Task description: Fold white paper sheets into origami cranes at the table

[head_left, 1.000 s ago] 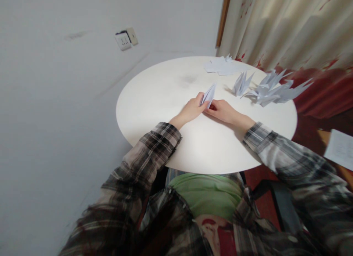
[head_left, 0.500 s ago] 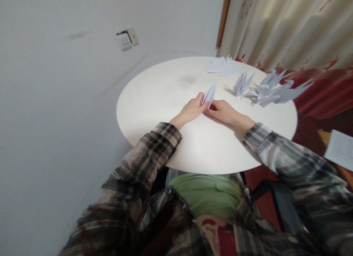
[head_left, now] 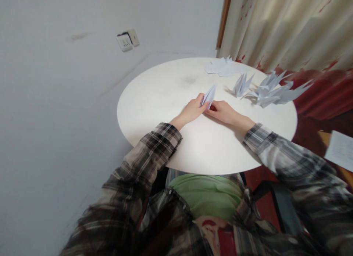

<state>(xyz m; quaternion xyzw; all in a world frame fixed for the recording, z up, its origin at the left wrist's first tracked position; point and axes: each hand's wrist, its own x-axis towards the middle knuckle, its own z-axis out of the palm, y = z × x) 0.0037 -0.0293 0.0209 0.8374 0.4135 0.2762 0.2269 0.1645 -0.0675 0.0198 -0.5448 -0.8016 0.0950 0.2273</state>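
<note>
A folded piece of white origami paper (head_left: 210, 95), narrow and pointed at its top, stands tilted between my hands over the table. My left hand (head_left: 193, 107) is closed around its left side, thumb across the front. At its lower end my right hand (head_left: 223, 111) pinches with thumb and forefinger; the exact contact is partly hidden. To the right stands a separate folded paper piece (head_left: 241, 85) with pointed tips. Beyond it sits a cluster of folded paper cranes (head_left: 271, 91), their wings and points overlapping.
The round white table (head_left: 154, 87) carries a pile of flat white paper sheets (head_left: 220, 67) at its far edge. A wall with a socket (head_left: 125, 42) is on the left, a curtain (head_left: 289, 32) behind right. A chair armrest (head_left: 284, 204) and a printed sheet (head_left: 341, 149) lie at lower right.
</note>
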